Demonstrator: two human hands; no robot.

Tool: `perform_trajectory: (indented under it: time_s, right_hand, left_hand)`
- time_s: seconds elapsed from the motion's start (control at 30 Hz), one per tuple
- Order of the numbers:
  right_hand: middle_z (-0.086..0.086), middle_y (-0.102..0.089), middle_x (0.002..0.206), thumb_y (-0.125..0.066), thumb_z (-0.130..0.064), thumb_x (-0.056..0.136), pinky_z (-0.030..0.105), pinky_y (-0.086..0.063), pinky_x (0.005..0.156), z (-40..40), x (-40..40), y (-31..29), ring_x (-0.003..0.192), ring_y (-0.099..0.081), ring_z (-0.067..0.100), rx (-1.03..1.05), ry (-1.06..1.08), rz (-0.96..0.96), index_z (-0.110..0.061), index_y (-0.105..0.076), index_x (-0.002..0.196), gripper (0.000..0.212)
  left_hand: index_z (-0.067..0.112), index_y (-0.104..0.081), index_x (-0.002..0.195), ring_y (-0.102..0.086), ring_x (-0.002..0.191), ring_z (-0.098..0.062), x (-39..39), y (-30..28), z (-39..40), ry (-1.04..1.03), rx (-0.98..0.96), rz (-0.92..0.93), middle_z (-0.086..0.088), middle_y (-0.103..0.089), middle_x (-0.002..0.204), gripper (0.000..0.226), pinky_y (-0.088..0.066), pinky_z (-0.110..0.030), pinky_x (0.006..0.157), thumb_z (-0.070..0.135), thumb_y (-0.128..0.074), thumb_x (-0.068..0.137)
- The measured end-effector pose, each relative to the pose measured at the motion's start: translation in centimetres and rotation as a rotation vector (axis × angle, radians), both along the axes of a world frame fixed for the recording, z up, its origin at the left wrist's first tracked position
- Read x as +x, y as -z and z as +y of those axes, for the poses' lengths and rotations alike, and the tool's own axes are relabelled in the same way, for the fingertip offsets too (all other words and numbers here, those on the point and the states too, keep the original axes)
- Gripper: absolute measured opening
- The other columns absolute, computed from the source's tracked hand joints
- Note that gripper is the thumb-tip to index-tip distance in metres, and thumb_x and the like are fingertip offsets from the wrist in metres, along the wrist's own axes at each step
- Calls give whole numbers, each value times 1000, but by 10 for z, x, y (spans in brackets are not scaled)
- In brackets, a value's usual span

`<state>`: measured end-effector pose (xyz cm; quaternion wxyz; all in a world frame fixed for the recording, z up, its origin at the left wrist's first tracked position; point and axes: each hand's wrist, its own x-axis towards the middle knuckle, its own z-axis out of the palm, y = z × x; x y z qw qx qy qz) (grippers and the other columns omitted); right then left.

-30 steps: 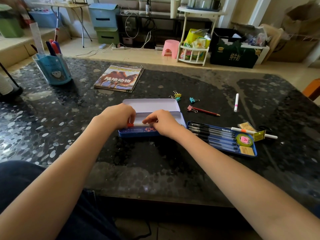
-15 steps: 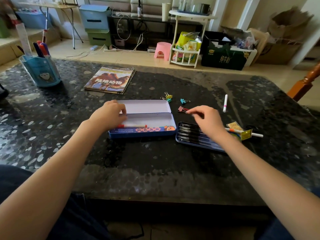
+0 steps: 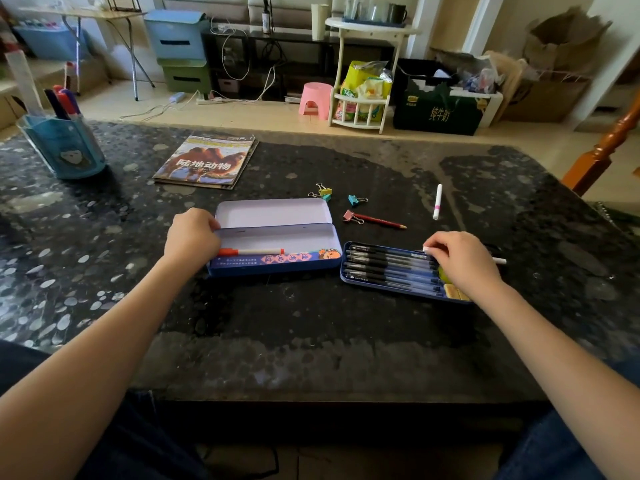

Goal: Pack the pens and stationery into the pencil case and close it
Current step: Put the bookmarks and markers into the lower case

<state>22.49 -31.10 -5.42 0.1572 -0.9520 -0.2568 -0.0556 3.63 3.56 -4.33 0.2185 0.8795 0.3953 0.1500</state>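
Note:
The blue tin pencil case [image 3: 277, 263] lies open at the table's middle, its lid [image 3: 273, 213] folded back. One white pen with a red cap [image 3: 249, 251] lies inside. My left hand [image 3: 192, 235] grips the case's left end. To the right sits the blue inner tray [image 3: 388, 271], filled with several black pens. My right hand [image 3: 464, 261] rests on the tray's right end, fingers curled over a white pen [image 3: 498, 260] whose tip sticks out. Loose behind the tray are a red pencil [image 3: 379, 221], a pink-banded white pen [image 3: 437, 201] and pink [image 3: 351, 216], teal [image 3: 356, 200] and yellow [image 3: 322, 191] binder clips.
A magazine [image 3: 207, 162] lies behind the case. At the far left stands a blue pen holder [image 3: 65, 150] with markers. The dark stone table's front edge [image 3: 311, 393] is close to my lap. A wooden chair post [image 3: 609, 143] stands at the right.
My right hand left the case, reached toward the pink clip and red pencil, then came back onto the tray's right end over the white pen. My left hand stayed on the case.

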Motion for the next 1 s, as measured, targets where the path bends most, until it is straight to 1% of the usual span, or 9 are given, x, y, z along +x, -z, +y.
perform_trajectory:
  time_s: [0.2, 0.4, 0.47, 0.53, 0.57, 0.67, 0.8, 0.93, 1.0]
  right_hand:
    - [0, -70, 89, -60, -21, 90, 41, -50, 74, 19, -19, -10, 88, -61, 25, 158, -273, -256, -18, -68, 100, 13]
    - [5, -62, 92, -55, -18, 94, 32, -47, 71, 90, -49, -16, 88, -56, 18, 262, -485, -67, -14, -66, 109, 19]
    - [2, -61, 96, -58, -14, 92, 13, -39, 74, 118, -58, -21, 86, -51, 7, 329, -530, 99, -13, -68, 112, 22]
    - [0, -62, 102, -59, -10, 91, 4, -37, 72, 142, -64, -27, 89, -51, 6, 333, -544, 274, -13, -67, 117, 27]
    - [0, -64, 107, -58, -8, 91, 6, -39, 75, 151, -67, -29, 93, -54, 8, 308, -552, 353, -13, -65, 120, 30]
    - [8, -69, 109, -61, -1, 87, 30, -51, 87, 169, -71, -30, 100, -63, 17, 317, -574, 522, -9, -60, 118, 32]
    - [5, -71, 98, -62, -1, 86, 30, -50, 93, 177, -70, -28, 96, -66, 12, 317, -581, 512, -12, -60, 105, 22]
    - [8, -70, 108, -56, -4, 91, 7, -46, 70, 184, -74, -26, 96, -66, 11, 195, -595, 455, -14, -55, 113, 25]
    - [9, -69, 112, -61, -7, 89, 17, -48, 78, 186, -76, -24, 95, -66, 11, 157, -613, 444, -18, -49, 111, 28]
  left_hand:
    - [6, -67, 110, -60, 90, -20, 9, -3, -18, 40, -86, -13, -12, -68, 108, 30, -46, -28, 76, 4, -62, 81]
    - [12, -68, 110, -59, 105, -24, 11, -20, -30, 139, 53, -136, -6, -66, 112, 28, -45, -33, 91, 20, -64, 84]
    - [15, -70, 103, -63, 88, -17, 13, -30, -41, 265, -147, -212, -1, -69, 97, 23, -50, -30, 87, 23, -70, 82]
    - [15, -71, 97, -65, 76, -16, 15, -34, -53, 353, -428, -250, -4, -71, 88, 20, -57, -36, 81, 22, -74, 78]
    - [13, -70, 97, -66, 76, -16, 15, -34, -55, 356, -517, -246, -7, -71, 88, 20, -58, -37, 80, 18, -75, 78]
    - [8, -68, 96, -70, 77, -22, 13, -32, -49, 305, -608, -237, -14, -72, 84, 20, -59, -35, 76, 5, -74, 77]
    - [7, -69, 90, -70, 68, -16, 9, -35, -39, 231, -621, -319, -13, -72, 80, 17, -59, -26, 69, 8, -76, 75]
    - [11, -68, 83, -71, 66, -14, 10, -32, -40, 245, -604, -275, -11, -72, 78, 11, -59, -25, 66, 13, -76, 76]
    - [11, -70, 76, -71, 68, -16, 8, -31, -38, 239, -546, -255, -12, -73, 78, 5, -59, -25, 69, 9, -75, 77]
